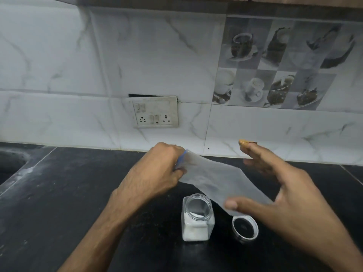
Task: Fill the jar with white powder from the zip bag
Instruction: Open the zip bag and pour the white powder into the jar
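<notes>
The left hand (157, 169) is gripping the zip bag (212, 179) by its zip end; the right hand (284, 193), fingers spread, is thumbing its other end; the bag is slanting far-left to near-right over the open jar (197, 218), which is standing on the counter (78, 193), well off its back edge, nearer the right thumb.

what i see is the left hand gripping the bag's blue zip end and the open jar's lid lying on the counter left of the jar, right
Not quite: the head view shows the lid lying on the counter right of the jar, not left. The rest holds: the left hand grips the blue zip end of the bag, and the jar is open.
</notes>
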The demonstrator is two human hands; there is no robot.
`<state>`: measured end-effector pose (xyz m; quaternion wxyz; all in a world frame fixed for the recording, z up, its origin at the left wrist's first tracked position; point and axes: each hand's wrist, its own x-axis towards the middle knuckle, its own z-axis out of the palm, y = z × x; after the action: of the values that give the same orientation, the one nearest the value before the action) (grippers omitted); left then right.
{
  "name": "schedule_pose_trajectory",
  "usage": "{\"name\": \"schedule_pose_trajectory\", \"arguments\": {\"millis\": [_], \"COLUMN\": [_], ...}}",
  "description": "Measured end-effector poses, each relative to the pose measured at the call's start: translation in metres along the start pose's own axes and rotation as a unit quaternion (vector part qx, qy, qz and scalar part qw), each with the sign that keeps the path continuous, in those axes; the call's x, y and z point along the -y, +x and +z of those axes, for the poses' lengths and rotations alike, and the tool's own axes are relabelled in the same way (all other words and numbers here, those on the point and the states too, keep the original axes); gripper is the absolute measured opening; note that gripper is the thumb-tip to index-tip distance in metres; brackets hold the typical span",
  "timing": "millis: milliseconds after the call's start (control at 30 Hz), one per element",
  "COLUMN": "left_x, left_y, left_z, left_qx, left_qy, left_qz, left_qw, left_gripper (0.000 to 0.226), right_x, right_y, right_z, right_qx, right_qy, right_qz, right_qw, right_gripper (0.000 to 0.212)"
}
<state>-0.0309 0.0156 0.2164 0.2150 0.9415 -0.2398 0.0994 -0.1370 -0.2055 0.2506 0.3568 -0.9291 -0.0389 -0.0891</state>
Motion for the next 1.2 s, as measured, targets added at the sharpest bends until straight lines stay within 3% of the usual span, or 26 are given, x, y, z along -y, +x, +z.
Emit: {"name": "schedule_pose_trajectory", "arguments": {"millis": [67, 133, 233, 300, 400, 433, 500, 567, 633, 733, 867, 967, 1067, 1200], "left_x": [0.000, -0.004, -0.006, 0.000, 0.019, 0.023, 0.023, 0.020, 0.019, 0.021, 0.024, 0.024, 0.028, 0.035], "left_y": [-0.004, -0.008, -0.011, -0.012, -0.025, -0.031, -0.043, -0.054, -0.063, -0.069, -0.073, -0.077, -0.079, -0.078], "left_z": [-0.004, -0.008, -0.016, -0.017, -0.002, 0.007, 0.027, 0.044, 0.053, 0.054, 0.046, 0.034, 0.027, 0.027], "left_qx": [-0.001, -0.007, -0.056, -0.160, -0.284, -0.277, -0.189, -0.112, -0.135, -0.211, -0.203, -0.129, -0.079, -0.124], "left_qy": [-0.018, -0.042, -0.081, -0.117, -0.229, -0.291, -0.435, -0.546, -0.559, -0.522, -0.489, -0.513, -0.462, -0.308], "left_qz": [0.033, 0.066, 0.088, 0.093, -0.012, -0.062, -0.140, -0.174, -0.183, -0.196, -0.200, -0.195, -0.167, -0.122], "left_qw": [0.999, 0.997, 0.991, 0.976, 0.931, 0.914, 0.869, 0.812, 0.797, 0.803, 0.825, 0.826, 0.868, 0.935], "left_gripper": [0.021, 0.021, 0.027, 0.046, 0.073, 0.078, 0.084, 0.087, 0.081, 0.058, 0.018, 0.035, 0.049, 0.022], "right_x": [-0.006, -0.017, -0.027, -0.032, -0.040, -0.043, -0.045, -0.045, -0.045, -0.045, -0.045, -0.045, -0.047, -0.045], "right_y": [0.009, 0.019, 0.027, 0.029, 0.030, 0.029, 0.027, 0.024, 0.022, 0.015, 0.008, 0.003, -0.002, -0.008], "right_z": [0.017, 0.035, 0.051, 0.059, 0.073, 0.079, 0.090, 0.100, 0.106, 0.106, 0.105, 0.099, 0.088, 0.081], "right_qx": [-0.026, -0.046, -0.081, -0.092, -0.094, -0.087, -0.065, -0.071, -0.111, -0.185, -0.196, -0.139, -0.117, -0.142], "right_qy": [-0.047, -0.068, 0.032, 0.149, 0.345, 0.384, 0.414, 0.434, 0.457, 0.437, 0.383, 0.369, 0.292, 0.160], "right_qz": [0.003, -0.013, -0.019, 0.012, 0.064, 0.075, 0.104, 0.142, 0.163, 0.130, 0.066, 0.038, 0.010, -0.021], "right_qw": [0.999, 0.997, 0.996, 0.984, 0.932, 0.916, 0.902, 0.887, 0.867, 0.871, 0.900, 0.918, 0.949, 0.977], "right_gripper": [0.106, 0.079, 0.024, 0.010, 0.005, 0.004, 0.006, 0.020, 0.044, 0.060, 0.044, 0.057, 0.073, 0.062]}}
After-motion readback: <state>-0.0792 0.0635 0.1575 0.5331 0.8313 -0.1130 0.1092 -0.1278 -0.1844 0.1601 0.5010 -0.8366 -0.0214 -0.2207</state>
